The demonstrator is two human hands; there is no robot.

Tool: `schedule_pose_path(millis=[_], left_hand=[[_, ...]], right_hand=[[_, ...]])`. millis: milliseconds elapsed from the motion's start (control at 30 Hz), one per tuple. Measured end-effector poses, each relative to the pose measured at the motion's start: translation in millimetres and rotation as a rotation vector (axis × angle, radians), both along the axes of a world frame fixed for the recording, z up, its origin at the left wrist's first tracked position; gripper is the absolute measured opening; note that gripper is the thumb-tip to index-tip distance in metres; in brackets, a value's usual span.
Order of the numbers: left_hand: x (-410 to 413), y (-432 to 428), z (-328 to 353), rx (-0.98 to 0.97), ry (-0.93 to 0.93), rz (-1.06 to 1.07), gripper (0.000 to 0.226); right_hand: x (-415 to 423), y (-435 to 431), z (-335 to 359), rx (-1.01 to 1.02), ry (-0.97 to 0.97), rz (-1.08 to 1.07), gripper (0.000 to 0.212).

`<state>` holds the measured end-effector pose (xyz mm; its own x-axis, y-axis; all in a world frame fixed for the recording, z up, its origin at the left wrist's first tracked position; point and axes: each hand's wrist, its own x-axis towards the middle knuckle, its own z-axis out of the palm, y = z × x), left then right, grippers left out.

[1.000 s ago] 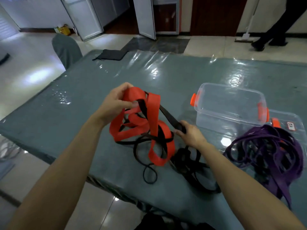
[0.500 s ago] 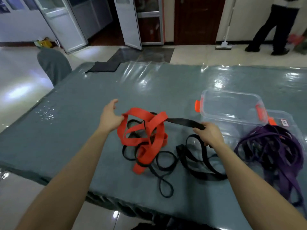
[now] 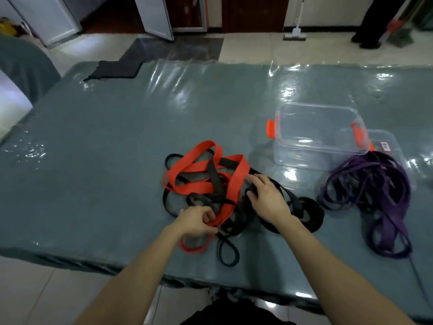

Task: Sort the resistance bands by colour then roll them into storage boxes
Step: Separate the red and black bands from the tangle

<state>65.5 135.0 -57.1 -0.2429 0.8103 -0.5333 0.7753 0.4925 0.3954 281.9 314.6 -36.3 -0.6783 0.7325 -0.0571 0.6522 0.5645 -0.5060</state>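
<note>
Red bands (image 3: 199, 170) and black bands (image 3: 307, 213) lie tangled together near the front of the grey-green table (image 3: 117, 160). My left hand (image 3: 195, 222) pinches a red band at the near end of the tangle. My right hand (image 3: 267, 198) rests on the black bands with its fingers spread flat. A heap of purple bands (image 3: 372, 195) lies to the right. Behind it stands a clear storage box (image 3: 316, 130) with orange clips, and a second clear box (image 3: 386, 144) sits partly hidden behind the first.
A dark cloth (image 3: 117, 69) lies at the table's far left corner. A grey chair back (image 3: 21, 64) stands at the left. On the floor beyond the table a person's legs (image 3: 372, 22) and a mop (image 3: 295, 34) are visible.
Both hands have come down and nearer to me. My left hand shifted from the tangle's far left to its near end. My right hand let go of the stretched black band and now lies flat.
</note>
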Motion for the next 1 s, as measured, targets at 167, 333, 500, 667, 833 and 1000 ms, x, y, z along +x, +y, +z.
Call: schedule_pose_path(millis=[167, 333, 500, 667, 833, 1000], left_hand=[[-14.9, -24.6, 3.9, 0.242, -0.072, 0.085, 0.010], [-16.0, -38.2, 15.7, 0.133, -0.282, 0.268, 0.022], [16.0, -20.9, 16.7, 0.094, -0.485, 0.612, 0.065], [32.9, -14.2, 9.7, 0.141, -0.084, 0.442, 0.038], [-23.7, -54.3, 19.6, 0.356, 0.121, 0.699, 0.011], [-68.0, -86.0, 37.6, 0.459, -0.071, 0.872, 0.015]], right_hand=[[-19.0, 16.6, -9.4, 0.029, -0.133, 0.212, 0.117], [-47.3, 28.6, -12.4, 0.175, -0.284, 0.447, 0.114], [-52.2, 8.3, -16.6, 0.292, -0.396, 0.553, 0.093], [-40.2, 11.0, -17.7, 0.460, -0.238, 0.576, 0.056], [-36.2, 36.1, -6.3, 0.335, 0.058, 0.499, 0.054], [-42.3, 53.7, 51.7, -0.254, 0.369, -0.003, 0.054]])
